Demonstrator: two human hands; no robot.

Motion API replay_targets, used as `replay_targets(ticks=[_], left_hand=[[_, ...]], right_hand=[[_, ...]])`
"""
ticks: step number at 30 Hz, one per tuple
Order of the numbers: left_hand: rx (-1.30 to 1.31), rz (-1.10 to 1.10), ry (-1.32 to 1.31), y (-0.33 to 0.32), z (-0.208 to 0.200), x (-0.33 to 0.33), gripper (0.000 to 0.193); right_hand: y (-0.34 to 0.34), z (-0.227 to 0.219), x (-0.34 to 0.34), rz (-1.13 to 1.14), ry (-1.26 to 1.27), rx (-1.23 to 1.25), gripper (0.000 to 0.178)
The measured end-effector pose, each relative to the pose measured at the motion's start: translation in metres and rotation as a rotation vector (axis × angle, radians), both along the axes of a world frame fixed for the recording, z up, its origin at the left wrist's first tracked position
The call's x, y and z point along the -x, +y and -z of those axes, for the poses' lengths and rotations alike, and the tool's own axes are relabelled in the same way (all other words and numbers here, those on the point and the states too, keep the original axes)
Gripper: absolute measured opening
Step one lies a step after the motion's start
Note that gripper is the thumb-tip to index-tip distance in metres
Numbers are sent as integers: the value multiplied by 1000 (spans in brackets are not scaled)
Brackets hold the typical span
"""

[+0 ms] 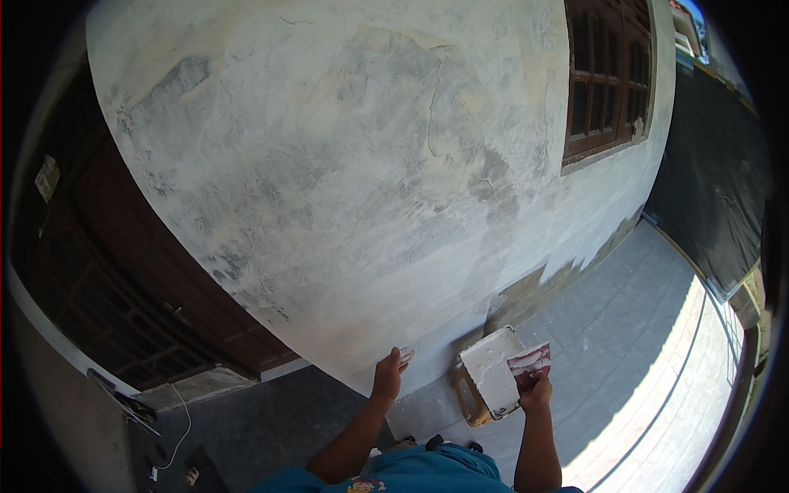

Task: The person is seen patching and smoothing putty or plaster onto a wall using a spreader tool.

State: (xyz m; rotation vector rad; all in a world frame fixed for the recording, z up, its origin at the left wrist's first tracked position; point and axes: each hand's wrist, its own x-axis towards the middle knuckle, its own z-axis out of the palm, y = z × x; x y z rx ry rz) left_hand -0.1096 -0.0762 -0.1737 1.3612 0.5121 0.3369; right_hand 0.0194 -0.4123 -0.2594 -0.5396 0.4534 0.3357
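Note:
In my right hand [536, 391] is a dark red, flat putty spreader [530, 364], its blade streaked with white paste. The spreader is at the right edge of a shallow rectangular tray [511, 330] full of thick white putty [486, 370]. Beneath the tray a tan, wooden-looking support [469, 401] partly shows. My left hand [389, 376] is raised to the left of the tray, in front of the wall's lower part. It holds nothing, and its fingers are apart with white smears on the tips.
A patchy white and grey wall [329, 164] with cracks fills the middle. Brown doors [140, 222] stand left, a brown-framed window [606, 78] upper right. Grey floor tiles [592, 329] run right to a black sheet [711, 172]. A white cable [187, 419] lies lower left.

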Motion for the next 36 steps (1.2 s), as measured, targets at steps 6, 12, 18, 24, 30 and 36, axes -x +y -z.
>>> replay_targets(ticks=[6, 12, 18, 24, 30, 36], left_hand=[[-834, -13, -127, 71, -95, 19, 49], [-1212, -129, -339, 148, -139, 40, 28], [-1370, -258, -433, 177, -161, 66, 30], [-1563, -175, -256, 175, -140, 78, 36], [-1714, -217, -217, 217, -138, 100, 38], [-2048, -319, -377, 273, -138, 86, 40]], right_hand=[[54, -12, 7, 51, 75, 116, 15], [128, -62, 30, -9, -10, -40, 17], [186, -99, 38, -153, -83, -81, 44], [229, -155, 36, -255, -161, -56, 50], [269, -165, 51, -308, -180, -120, 50], [288, -178, 65, -122, -271, -5, 36]])
